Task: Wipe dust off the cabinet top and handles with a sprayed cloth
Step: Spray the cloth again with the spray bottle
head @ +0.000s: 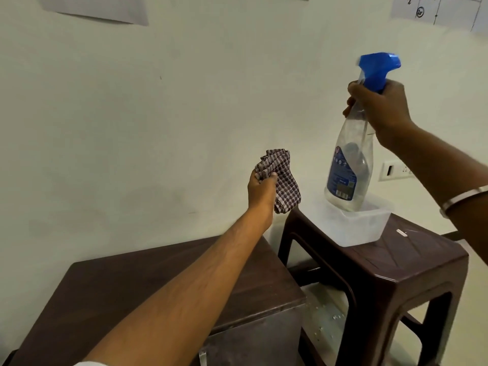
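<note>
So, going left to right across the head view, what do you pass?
Dark wooden cabinet top → left hand → checked brown-and-white cloth → clear spray bottle with blue trigger → right hand → white wall socket.

One cloth [280,178], one bottle [351,165], one stool [412,262]

Left hand [260,190] grips a checked cloth [284,178] above the cabinet top [148,281]; right hand [380,107] holds a spray bottle [348,165] over a plastic tub [369,228] on a stool [412,262].

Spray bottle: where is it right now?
In the head view, the spray bottle is at right, held up by the right hand above the clear tub on the brown stool.
</note>
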`<state>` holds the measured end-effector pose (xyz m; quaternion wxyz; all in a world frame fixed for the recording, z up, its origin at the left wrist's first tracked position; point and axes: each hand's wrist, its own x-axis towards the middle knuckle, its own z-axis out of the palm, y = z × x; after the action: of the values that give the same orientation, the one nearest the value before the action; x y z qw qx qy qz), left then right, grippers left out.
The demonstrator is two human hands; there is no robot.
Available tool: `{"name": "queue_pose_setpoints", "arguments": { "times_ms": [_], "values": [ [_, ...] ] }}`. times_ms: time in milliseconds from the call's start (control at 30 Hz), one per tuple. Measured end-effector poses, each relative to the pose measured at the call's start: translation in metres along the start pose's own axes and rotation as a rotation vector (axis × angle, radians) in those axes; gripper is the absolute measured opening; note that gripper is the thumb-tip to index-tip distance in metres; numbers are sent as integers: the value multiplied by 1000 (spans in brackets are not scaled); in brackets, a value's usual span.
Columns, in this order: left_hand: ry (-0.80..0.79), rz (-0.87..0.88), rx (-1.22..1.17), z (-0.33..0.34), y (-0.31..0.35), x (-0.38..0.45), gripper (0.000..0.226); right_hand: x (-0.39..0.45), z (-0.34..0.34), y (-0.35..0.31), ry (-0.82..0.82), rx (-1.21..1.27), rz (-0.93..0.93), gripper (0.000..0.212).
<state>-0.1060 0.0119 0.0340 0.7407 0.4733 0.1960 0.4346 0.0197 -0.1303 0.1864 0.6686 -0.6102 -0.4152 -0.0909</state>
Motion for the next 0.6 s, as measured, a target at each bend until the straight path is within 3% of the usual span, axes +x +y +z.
{"name": "queue_pose_setpoints", "arguments": {
  "times_ms": [167, 600],
  "values": [
    [15, -15, 13, -9, -5, 2, 25, 4, 0, 26, 22, -50, 8, 30],
    [-10, -20, 32, -19, -23, 8, 25, 21, 4, 47, 105, -68, -5, 29]
  ]
}}
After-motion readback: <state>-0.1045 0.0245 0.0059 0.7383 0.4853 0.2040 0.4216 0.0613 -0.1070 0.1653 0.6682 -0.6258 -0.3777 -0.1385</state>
